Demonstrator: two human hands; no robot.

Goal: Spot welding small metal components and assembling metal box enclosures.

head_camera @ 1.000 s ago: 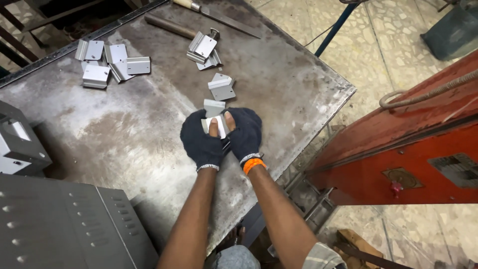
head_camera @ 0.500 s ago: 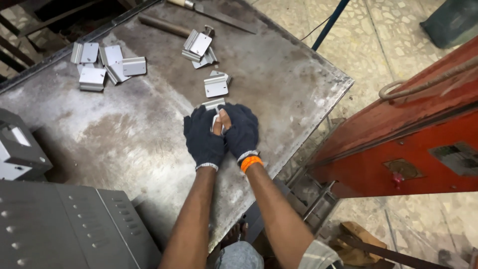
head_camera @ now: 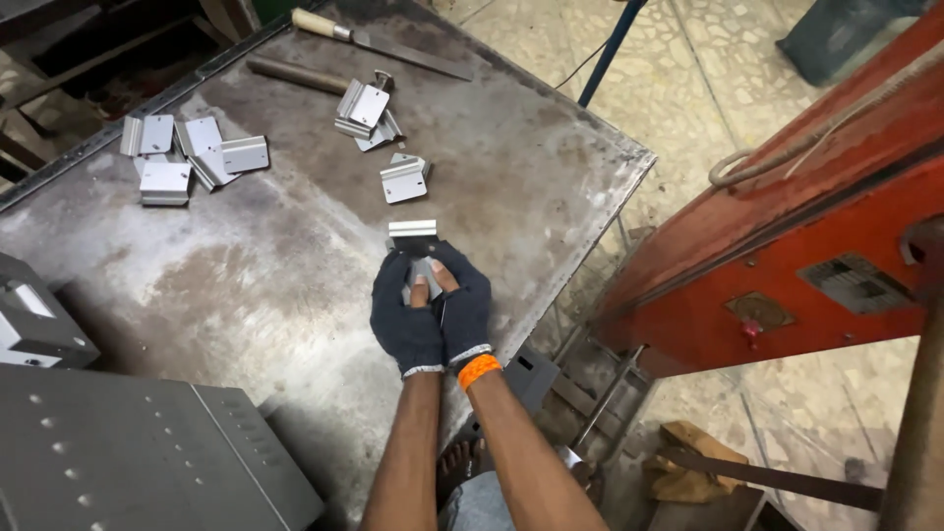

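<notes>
Both hands gloved, dark knit, fingertips cut off. Left hand point(head_camera: 405, 320) and right hand point(head_camera: 462, 310) are pressed together, both closed around one small bent sheet-metal bracket point(head_camera: 413, 236). Its folded top edge sticks out above the fingers; the lower part is hidden between the palms. Thumbs lie side by side on its near face. Orange band point(head_camera: 479, 371) on the right wrist.

Landmark: the steel workbench point(head_camera: 246, 275), worn and stained grey plate.
- Held bracket is over the bench's near-right part, close to the right edge. Cannot tell whether it touches the surface.
- One loose bracket point(head_camera: 404, 180) lies on the bench just beyond the held one, apart from it.
- Small heap of brackets point(head_camera: 364, 113) further back, mid-bench.
- Bigger scatter of brackets point(head_camera: 187, 160) at the bench's far-left area, some overlapping.
- File with a pale wooden handle point(head_camera: 379, 41) along the bench's far edge; a dark metal rod point(head_camera: 297, 74) just in front of it.
- Grey perforated metal panel point(head_camera: 128, 452) at the bench's near-left corner; grey box point(head_camera: 34, 315) just beyond it.
- Red machine body point(head_camera: 787, 256) stands off the bench's right side, with tiled floor point(head_camera: 688, 88) between and behind.
</notes>
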